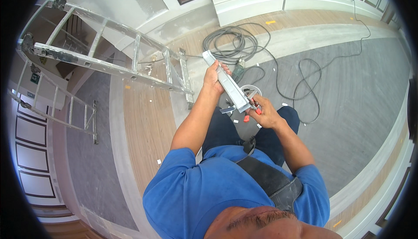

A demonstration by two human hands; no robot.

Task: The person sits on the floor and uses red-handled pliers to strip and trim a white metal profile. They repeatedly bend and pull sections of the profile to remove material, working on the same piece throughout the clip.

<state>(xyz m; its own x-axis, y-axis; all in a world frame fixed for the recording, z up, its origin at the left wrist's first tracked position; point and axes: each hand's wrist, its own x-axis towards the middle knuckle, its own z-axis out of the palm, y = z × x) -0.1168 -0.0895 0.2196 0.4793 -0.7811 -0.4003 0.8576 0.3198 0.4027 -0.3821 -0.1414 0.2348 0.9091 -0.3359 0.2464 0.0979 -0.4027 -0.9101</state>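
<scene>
A long pale grey metal channel (pixel 230 84) slants in front of me, its near end toward my lap. My left hand (pixel 213 78) is closed around its upper part. At the near end, a short flap (pixel 227 109) sticks out to the left. My right hand (pixel 266 113) grips red-handled snips (pixel 255 107) against that end; their jaws are partly hidden. Just beyond the right hand shows a white round rim (pixel 250 87), partly covered by the channel. A green power tool (pixel 238 71) lies on the floor behind the channel.
A coiled grey cable (pixel 226 43) lies ahead, its length looping across the grey floor (pixel 348 95) at right. An aluminium ladder (pixel 109 65) leans in from the left, with another ladder (pixel 56 104) beyond. Small white scraps (pixel 284 104) are scattered about. White panelled walls stand ahead.
</scene>
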